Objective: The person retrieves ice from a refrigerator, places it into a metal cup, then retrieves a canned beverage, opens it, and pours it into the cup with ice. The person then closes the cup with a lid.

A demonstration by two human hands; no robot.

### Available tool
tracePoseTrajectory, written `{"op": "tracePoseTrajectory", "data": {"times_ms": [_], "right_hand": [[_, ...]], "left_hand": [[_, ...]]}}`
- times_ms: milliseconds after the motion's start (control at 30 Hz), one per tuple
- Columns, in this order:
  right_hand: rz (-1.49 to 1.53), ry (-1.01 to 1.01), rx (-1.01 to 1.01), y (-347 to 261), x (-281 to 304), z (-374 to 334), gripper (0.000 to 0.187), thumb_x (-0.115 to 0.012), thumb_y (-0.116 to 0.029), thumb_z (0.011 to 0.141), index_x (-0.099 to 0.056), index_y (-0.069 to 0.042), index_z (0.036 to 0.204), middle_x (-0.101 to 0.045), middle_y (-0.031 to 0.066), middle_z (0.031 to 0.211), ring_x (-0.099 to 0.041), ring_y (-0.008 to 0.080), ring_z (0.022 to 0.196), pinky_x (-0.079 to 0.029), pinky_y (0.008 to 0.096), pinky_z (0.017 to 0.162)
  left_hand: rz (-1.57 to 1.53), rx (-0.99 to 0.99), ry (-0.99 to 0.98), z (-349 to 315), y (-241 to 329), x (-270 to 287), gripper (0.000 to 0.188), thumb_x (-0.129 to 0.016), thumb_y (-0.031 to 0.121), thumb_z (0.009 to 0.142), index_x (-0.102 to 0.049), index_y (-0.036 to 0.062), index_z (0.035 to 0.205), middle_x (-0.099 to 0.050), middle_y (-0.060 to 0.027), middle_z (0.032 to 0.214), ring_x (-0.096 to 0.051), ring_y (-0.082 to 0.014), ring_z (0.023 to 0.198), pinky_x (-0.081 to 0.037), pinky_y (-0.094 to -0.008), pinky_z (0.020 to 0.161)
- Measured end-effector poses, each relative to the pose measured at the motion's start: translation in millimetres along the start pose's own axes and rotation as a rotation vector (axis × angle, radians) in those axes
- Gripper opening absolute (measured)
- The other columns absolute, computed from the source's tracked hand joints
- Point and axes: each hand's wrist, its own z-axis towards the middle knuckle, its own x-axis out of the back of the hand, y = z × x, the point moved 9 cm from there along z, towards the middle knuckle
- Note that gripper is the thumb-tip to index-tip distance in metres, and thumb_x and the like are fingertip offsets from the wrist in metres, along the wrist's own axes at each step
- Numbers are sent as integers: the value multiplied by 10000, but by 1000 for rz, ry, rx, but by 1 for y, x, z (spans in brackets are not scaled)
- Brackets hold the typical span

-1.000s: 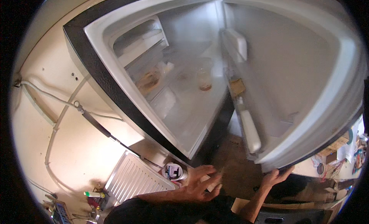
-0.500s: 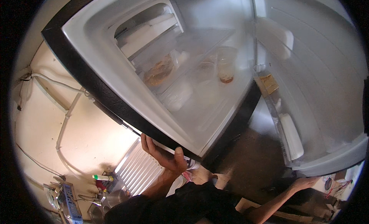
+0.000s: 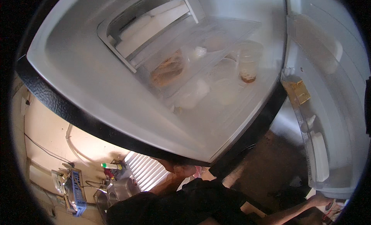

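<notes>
In front of me stands a refrigerator (image 3: 116, 109) with a black edge and pale interior, its door (image 3: 344, 120) swung out to the right. My left hand (image 3: 181, 169) is at the lower front edge of the cabinet, its fingers mostly hidden behind that edge. Down at the right, my right hand (image 3: 320, 201) grips the bottom edge of the door; its fingertips are hidden. Inside are a clear cup (image 3: 248, 70) with something brown at its bottom, a clear bag of brown food (image 3: 168, 69) and a whitish plastic bag (image 3: 193, 94).
A frosty compartment (image 3: 152, 29) lies at the top of the cabinet. The door shelf carries a golden packet (image 3: 299, 92) and a long white container (image 3: 319, 157). At lower left are a ribbed drainboard (image 3: 145, 171), a metal sink (image 3: 123, 190) and a blue rack (image 3: 78, 192).
The refrigerator fills more of the view, its front edge lower and farther left. My left hand's fingers, visible earlier on the cabinet's side, are now mostly hidden. Door and right hand appear lower and farther right.
</notes>
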Motion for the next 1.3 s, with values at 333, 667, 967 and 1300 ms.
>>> {"op": "tracePoseTrajectory", "data": {"times_ms": [333,667,967,1300], "right_hand": [[-99,59,276,4,-4,9,462,-595,-117,853,-485,104,1243,-568,278,1204,-590,380,1045,-496,473,903],[153,15,141,7,-24,-5,496,-546,-178,888,-442,64,1307,-512,253,1287,-543,365,1128,-447,469,968],[137,-4,122,22,-19,1,526,-503,-234,920,-404,29,1365,-462,231,1361,-501,352,1203,-402,465,1027],[48,-6,37,45,-8,19,569,-551,-214,874,-403,40,1361,-471,239,1347,-510,362,1193,-404,478,1018]], "left_hand": [[126,-95,-6,-11,2,5,766,-420,525,958,-293,-31,1470,-400,-338,1391,-419,-456,1305,-342,-627,1057],[164,-143,-5,-15,9,4,773,-427,537,955,-324,-43,1455,-429,-342,1377,-452,-467,1281,-365,-632,1044],[243,-255,-18,-16,8,6,780,-434,549,951,-352,-53,1441,-455,-346,1365,-482,-477,1260,-386,-637,1033],[481,-570,30,-36,14,2,790,-441,562,947,-382,-64,1426,-483,-349,1350,-515,-488,1236,-410,-642,1020]]}}
